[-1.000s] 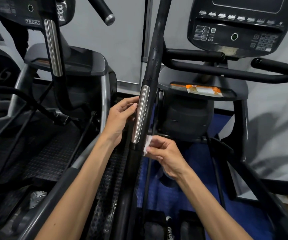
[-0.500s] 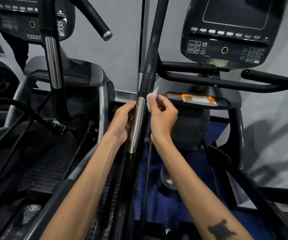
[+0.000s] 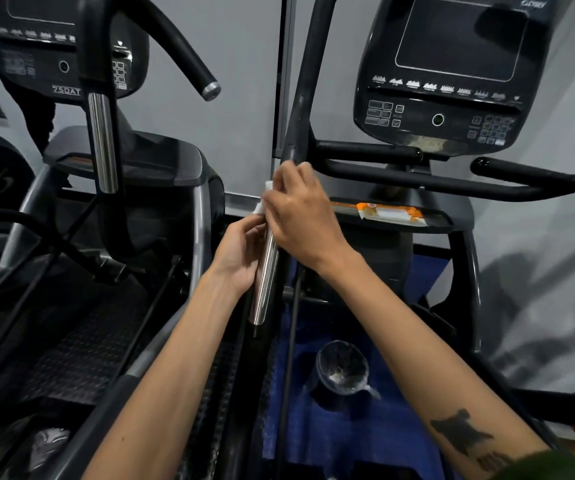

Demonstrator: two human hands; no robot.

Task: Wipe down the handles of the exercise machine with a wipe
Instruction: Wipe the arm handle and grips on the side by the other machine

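While left hand (image 3: 241,251) steadies handle (image 3: 265,282), right hand (image 3: 299,216) presses wipe (image 3: 264,199) above.

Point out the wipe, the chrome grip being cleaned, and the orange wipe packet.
wipe (image 3: 262,199): head view, white edge showing left of the right hand.
chrome grip (image 3: 264,282): head view, bare middle of the metal sleeve.
orange wipe packet (image 3: 391,213): head view, its white centre, on the machine's tray.

You have two hands in view, your left hand (image 3: 241,252) and your right hand (image 3: 299,216), and one white wipe (image 3: 264,199). You face two consoles (image 3: 452,71) and (image 3: 54,53), and two chrome grip sleeves (image 3: 265,282) and (image 3: 102,143). One orange packet (image 3: 388,213) lies on the tray.
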